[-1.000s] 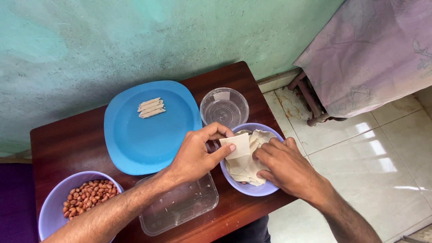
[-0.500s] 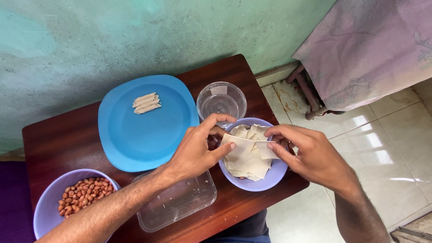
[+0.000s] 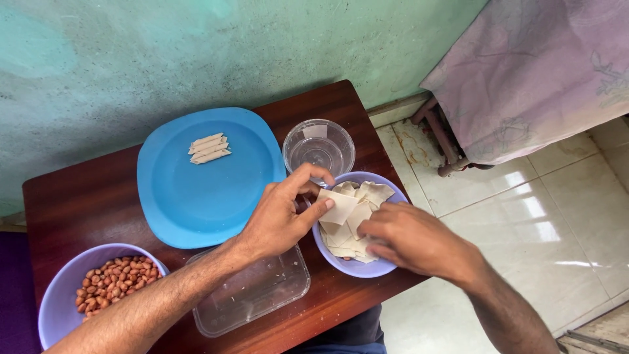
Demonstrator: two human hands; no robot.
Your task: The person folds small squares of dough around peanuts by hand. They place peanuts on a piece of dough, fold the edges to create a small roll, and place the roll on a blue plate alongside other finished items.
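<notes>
Left hand (image 3: 278, 219) is reaching right, grip pinching a pale square dough sheet (image 3: 339, 206), lying roughly flat over the lavender plastic bowl (image 3: 357, 267). Right hand (image 3: 409, 239) is hovering palm-down over the bowl; grip state unclear.

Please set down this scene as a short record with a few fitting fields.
left hand: pinches one pale square dough sheet above the lilac plastic bowl
right hand: fingers rest on the stack of sheets in that bowl
blue square plastic plate: bears three small rolled dough sticks
clear round plastic cup: behind the bowl
second lilac bowl: holds peanuts
clear rectangular plastic tub: at the near edge
support: dark wooden table
</notes>
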